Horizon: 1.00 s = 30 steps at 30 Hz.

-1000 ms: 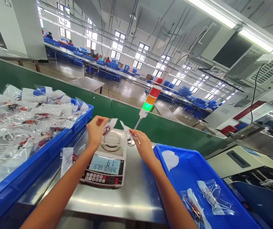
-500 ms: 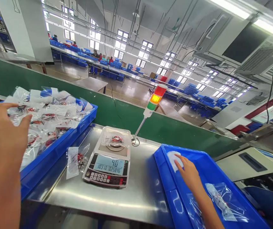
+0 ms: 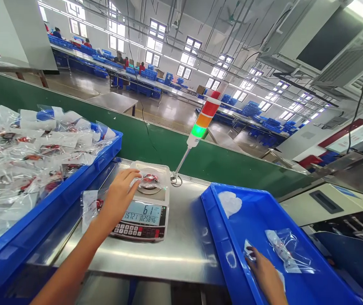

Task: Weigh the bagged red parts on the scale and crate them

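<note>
My left hand (image 3: 117, 199) reaches over the digital scale (image 3: 166, 207), its fingers closed on the edge of a clear plastic bag (image 3: 151, 180) with a red item inside. That bag lies on the scale's round pan, and the display reads 61. Another bag (image 3: 88, 207) with a red item lies left of the scale, partly behind my hand. Inside the right blue bin (image 3: 214, 220), my right hand (image 3: 267, 273) has its fingers closed on a small plastic bag (image 3: 248, 249) by the near-left wall. Most of that bag is covered by the hand.
A large blue bin (image 3: 105, 159) at left is heaped with bagged items. In the right bin lie a white piece (image 3: 230, 203) and a bag with a white label (image 3: 284, 250). A signal tower (image 3: 200, 127) shows green behind the scale. A green partition (image 3: 156, 140) runs behind.
My left hand has moved right from the heaped bin to the scale. My right hand has come down and closed on a bag. The reading rose from 40 to 61; the lamp switched from yellow to green.
</note>
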Motion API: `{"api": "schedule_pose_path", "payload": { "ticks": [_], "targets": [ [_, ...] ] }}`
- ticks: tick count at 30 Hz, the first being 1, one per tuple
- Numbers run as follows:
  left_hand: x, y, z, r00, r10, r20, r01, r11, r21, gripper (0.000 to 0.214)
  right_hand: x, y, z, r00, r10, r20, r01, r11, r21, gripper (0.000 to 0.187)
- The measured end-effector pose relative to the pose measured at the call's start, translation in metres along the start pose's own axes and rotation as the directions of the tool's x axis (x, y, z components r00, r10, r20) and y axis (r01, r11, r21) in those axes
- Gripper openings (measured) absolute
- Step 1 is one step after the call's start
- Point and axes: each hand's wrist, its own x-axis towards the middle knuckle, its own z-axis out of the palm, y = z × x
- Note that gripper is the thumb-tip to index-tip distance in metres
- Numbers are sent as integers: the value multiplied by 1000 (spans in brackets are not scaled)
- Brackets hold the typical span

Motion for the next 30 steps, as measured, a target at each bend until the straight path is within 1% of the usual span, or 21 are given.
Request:
{"api": "schedule_pose_path", "payload": {
  "ticks": [2, 4, 7, 9, 10, 12, 13, 15, 17, 19, 20, 21, 22, 23, 24, 25, 26, 27, 28, 29, 30],
  "targets": [
    [-3, 4, 2, 999, 38, 19, -37, 999, -11, 28, 6, 6, -6, 994, 100, -40, -100, 995, 18, 53],
    [-4, 5, 2, 998, 61, 27, -61, 998, -4, 26, 8, 12, -5, 986, 164, -8, -163, 984, 74, 56],
    [-2, 3, 8, 992, 101, 69, -103, 995, 17, 22, 3, 16, 0, 990, 122, 71, -134, 970, 205, 48],
    [0, 2, 17, 982, 148, 120, -153, 988, 28, 21, -2, 13, -3, 989, 102, 105, -127, 955, 266, 45],
    [2, 2, 23, 973, 175, 152, -182, 982, 39, 20, -4, 10, -9, 985, 122, 121, -151, 947, 282, 46],
    [4, 2, 36, 949, 223, 223, -244, 967, 75, 21, -7, 0, -29, 972, 203, 118, -229, 929, 292, 51],
    [5, 2, 43, 937, 239, 256, -272, 957, 101, 22, -8, -7, -43, 964, 252, 87, -266, 918, 295, 55],
    [7, 2, 56, 916, 257, 308, -315, 936, 157, 24, -10, -29, -75, 945, 327, -21, -304, 898, 319, 65],
    [12, 1, 66, 908, 267, 323, -335, 925, 177, 23, -10, -61, -104, 930, 343, -136, -261, 872, 415, 72],
    [20, 2, 72, 919, 265, 291, -317, 937, 148, 20, -9, -105, -126, 938, 285, -198, -124, 809, 575, 74],
    [25, 2, 73, 935, 252, 250, -290, 949, 127, 19, -7, -130, -133, 954, 211, -212, -24, 760, 649, 71],
    [31, 3, 71, 959, 220, 177, -240, 965, 103, 18, -4, -157, -137, 969, 108, -224, 85, 704, 705, 67],
    [37, 4, 68, 984, 164, 72, -169, 983, 74, 17, 1, -186, -139, 971, -19, -240, 195, 646, 738, 60],
    [43, 5, 62, 995, 86, -53, -84, 996, 34, 14, 7, -216, -139, 953, -157, -260, 302, 592, 747, 51],
    [49, 5, 54, 983, -10, -183, 5, 1000, -29, 11, 13, -246, -137, 914, -291, -284, 402, 546, 735, 43],
    [54, 4, 43, 947, -120, -298, 87, 989, -121, 7, 20, -276, -134, 860, -404, -310, 493, 507, 707, 37],
    [57, 3, 29, 894, -225, -387, 145, 964, -224, 5, 26, -306, -131, 803, -499, -327, 570, 481, 666, 33],
    [60, -1, 13, 841, -306, -447, 169, 932, -320, 4, 32, -333, -127, 747, -580, -325, 632, 469, 617, 32],
    [62, -5, -5, 787, -361, -500, 161, 903, -398, 6, 35, -359, -122, 700, -646, -305, 680, 471, 562, 31],
    [62, -9, -24, 741, -380, -554, 132, 891, -435, 6, 37, -381, -118, 663, -696, -276, 716, 483, 504, 31],
    [60, -13, -44, 707, -364, -607, 97, 899, -426, 7, 38, -398, -113, 638, -731, -244, 742, 498, 449, 31]
  ]
}}
